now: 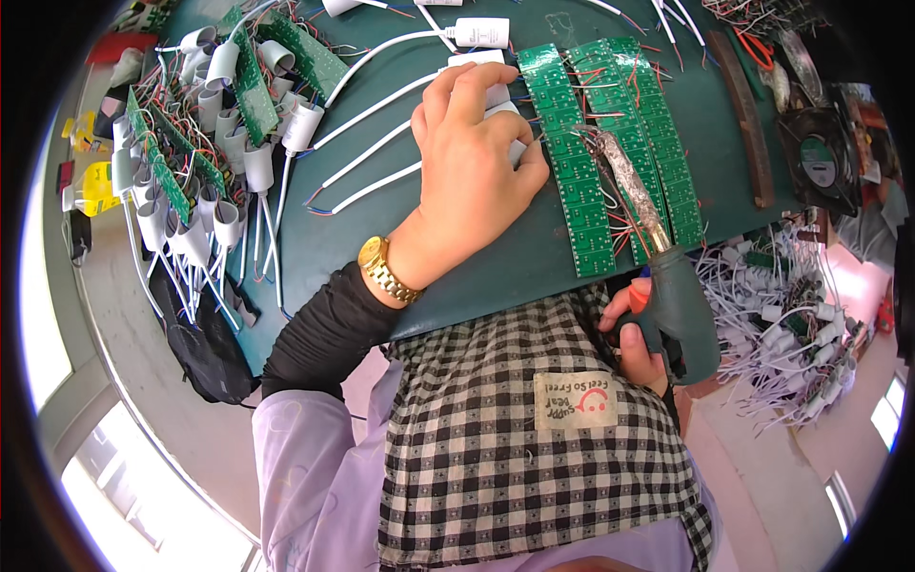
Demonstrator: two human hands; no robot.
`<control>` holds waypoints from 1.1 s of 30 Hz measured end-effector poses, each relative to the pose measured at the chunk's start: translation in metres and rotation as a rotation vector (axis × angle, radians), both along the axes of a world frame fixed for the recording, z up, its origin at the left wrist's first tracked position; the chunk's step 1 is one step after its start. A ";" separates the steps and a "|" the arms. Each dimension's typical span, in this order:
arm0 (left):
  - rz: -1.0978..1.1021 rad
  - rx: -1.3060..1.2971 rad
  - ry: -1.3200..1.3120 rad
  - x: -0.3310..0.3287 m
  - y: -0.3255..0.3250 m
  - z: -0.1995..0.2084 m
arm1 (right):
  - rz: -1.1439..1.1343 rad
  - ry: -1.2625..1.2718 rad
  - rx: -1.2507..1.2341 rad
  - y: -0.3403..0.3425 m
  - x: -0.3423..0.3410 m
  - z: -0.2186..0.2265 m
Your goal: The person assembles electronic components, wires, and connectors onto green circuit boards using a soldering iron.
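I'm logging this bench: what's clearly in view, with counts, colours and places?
Table: one, green, centre
Board strips: three, green, right of centre
Corded cylinders: several, white, upper middle
Cylinder heap: one, white and green, left
Soldering tool: one, green handle, right of centre
Cable heap: one, white, lower right
Fan: one, black, far right
Bar: one, brown, right
Watch: one, gold, left wrist
Apron: one, black/white, lap
Left hand: one, over cylinders
Right hand: one, gripping tool
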State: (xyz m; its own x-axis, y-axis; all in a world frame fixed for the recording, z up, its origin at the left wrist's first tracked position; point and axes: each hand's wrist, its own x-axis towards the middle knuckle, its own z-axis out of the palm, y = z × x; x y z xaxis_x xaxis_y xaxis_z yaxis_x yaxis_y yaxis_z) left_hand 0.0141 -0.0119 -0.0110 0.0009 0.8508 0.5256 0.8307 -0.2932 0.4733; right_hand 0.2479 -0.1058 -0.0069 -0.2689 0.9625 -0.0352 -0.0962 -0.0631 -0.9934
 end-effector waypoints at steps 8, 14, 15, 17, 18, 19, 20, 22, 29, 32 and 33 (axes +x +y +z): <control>0.009 -0.036 0.034 -0.001 -0.002 0.003 | 0.062 -0.039 0.005 0.000 0.006 -0.002; -0.075 -0.082 -0.032 -0.008 0.001 0.005 | 0.079 -0.134 -0.065 0.002 0.009 0.008; -0.075 -0.083 -0.032 -0.007 0.001 0.006 | 0.079 -0.134 -0.067 0.003 0.010 0.009; -0.077 -0.123 0.053 -0.006 0.000 0.008 | 0.171 -0.313 0.001 0.006 0.012 0.010; -0.078 -0.124 0.053 -0.005 0.000 0.008 | 0.171 -0.314 0.001 0.006 0.011 0.011; -0.074 -0.116 0.070 -0.004 0.000 0.008 | 0.174 -0.316 -0.024 0.007 0.010 0.012; -0.070 -0.108 0.087 -0.003 -0.001 0.007 | 0.179 -0.319 -0.049 0.007 0.009 0.012; -0.075 -0.105 0.086 -0.002 0.000 0.007 | 0.160 -0.298 -0.035 0.003 0.010 0.006; -0.074 -0.096 0.059 -0.005 0.000 0.003 | 0.231 -0.457 0.036 0.007 0.010 0.005; -0.079 -0.079 0.070 0.001 0.000 0.007 | 0.153 -0.309 0.091 0.002 0.011 0.000; -0.073 -0.078 0.067 0.000 0.001 0.006 | 0.159 -0.312 0.093 0.002 0.011 -0.001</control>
